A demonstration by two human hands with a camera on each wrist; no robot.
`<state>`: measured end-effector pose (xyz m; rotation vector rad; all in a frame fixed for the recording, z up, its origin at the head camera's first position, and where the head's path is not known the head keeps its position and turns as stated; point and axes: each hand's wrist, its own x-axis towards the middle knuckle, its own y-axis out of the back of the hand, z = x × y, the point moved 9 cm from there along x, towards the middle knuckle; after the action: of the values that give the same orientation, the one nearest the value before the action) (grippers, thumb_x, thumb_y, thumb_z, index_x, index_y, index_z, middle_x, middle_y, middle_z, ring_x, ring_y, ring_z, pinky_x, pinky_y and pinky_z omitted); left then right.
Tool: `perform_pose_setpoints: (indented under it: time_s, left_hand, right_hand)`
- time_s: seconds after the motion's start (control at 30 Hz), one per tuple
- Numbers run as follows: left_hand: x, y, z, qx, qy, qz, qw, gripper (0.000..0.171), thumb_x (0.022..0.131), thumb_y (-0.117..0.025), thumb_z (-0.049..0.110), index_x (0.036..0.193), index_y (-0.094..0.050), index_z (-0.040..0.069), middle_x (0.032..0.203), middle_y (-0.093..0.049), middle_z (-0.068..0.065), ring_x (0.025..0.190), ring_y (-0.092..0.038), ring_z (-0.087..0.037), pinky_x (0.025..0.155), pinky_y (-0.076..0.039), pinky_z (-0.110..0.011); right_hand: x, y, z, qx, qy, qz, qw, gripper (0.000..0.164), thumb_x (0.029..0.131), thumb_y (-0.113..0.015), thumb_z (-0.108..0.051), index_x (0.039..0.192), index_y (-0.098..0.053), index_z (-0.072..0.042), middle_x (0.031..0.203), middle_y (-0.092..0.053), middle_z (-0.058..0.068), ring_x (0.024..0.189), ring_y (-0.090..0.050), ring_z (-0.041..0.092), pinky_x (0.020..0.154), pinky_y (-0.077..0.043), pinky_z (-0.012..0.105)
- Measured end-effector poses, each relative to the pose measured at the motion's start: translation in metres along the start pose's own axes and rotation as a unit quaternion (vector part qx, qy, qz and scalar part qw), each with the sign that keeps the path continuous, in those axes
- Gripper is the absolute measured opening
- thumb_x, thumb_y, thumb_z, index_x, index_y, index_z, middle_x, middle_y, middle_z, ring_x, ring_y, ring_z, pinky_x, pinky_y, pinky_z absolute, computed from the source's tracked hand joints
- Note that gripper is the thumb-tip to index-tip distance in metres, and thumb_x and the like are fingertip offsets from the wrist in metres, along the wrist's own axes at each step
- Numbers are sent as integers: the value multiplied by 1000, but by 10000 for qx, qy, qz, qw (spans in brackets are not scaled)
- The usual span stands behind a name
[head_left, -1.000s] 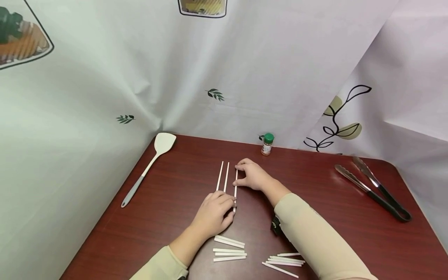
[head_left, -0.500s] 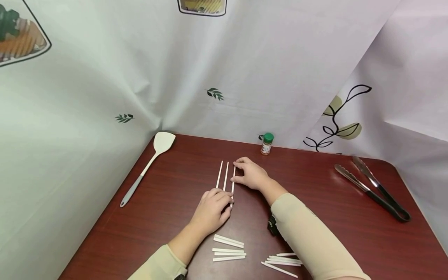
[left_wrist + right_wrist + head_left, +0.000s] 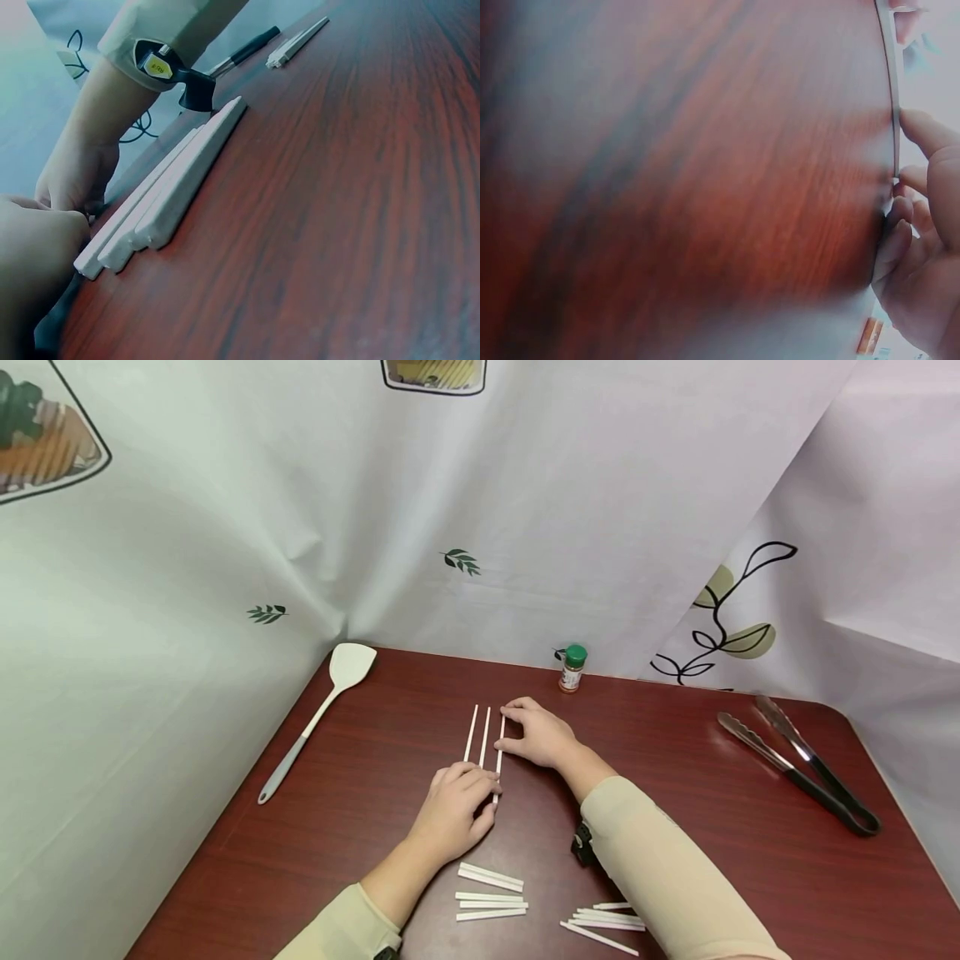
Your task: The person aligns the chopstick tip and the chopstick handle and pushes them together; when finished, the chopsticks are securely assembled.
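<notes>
In the head view a thin white stick [image 3: 499,758] lies lengthwise on the table, to the right of two similar white sticks [image 3: 483,737]. My left hand [image 3: 456,808] has its fingertips and thumb at the near end of the right-hand stick, and covers the near ends of the other two. My right hand [image 3: 542,735] holds the far part of that same stick, the index finger at its tip and the thumb lower down. The right wrist view shows the stick [image 3: 891,90] along the fingertips of the right hand [image 3: 930,225].
Several white sticks [image 3: 491,903] lie crosswise near the left forearm. More sticks [image 3: 609,920] are partly behind the right sleeve. A spatula [image 3: 349,667] lies at the left, tongs [image 3: 813,777] at the right. A green-capped spice bottle [image 3: 572,670] stands by the back cloth.
Both hands have shifted slightly left with the stick, bringing it closer to the other two. Over the last half second they have stayed almost still.
</notes>
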<state>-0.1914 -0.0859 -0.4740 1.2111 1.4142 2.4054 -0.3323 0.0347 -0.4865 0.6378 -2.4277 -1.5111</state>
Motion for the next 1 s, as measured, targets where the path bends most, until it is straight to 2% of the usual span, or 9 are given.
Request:
perform_pose_setpoints:
  time_s: [0.23,0.77,0.9,1.0]
  left_hand:
    - [0,-2,-1,-46,98,-26,9999,17,84,-71,13,100,-73,19,119,-73,3,115,-62,-22,92,-46,-52]
    - [3,-5,2,-69,28,-96,9999,17,84,-70,13,99,-74,20,119,-72,2,118,-59,-25,93,-45,-53]
    - [2,-3,2,-148,91,-47,9998,16,88,-74,18,103,-75,20,120,-72,3,118,-59,-23,93,-45,-52]
    - [2,-1,2,-242,104,-13,9997,16,91,-76,25,106,-75,21,122,-71,3,119,-58,-22,92,-44,-51]
  right_hand:
    - [0,1,-2,25,72,29,10000,73,94,-80,-47,155,-58,-13,155,-52,3,138,-56,23,105,-51,48]
    - [-4,1,2,-58,-38,13,10000,72,98,-75,-49,158,-54,-15,157,-49,5,137,-56,25,104,-51,50]
    - [-8,1,5,338,-92,-15,9994,72,102,-68,-51,161,-49,-15,158,-47,10,139,-55,29,107,-49,52]
    - [-14,6,7,920,-86,45,9957,72,104,-66,-49,161,-48,-9,156,-46,18,138,-54,33,111,-46,53]
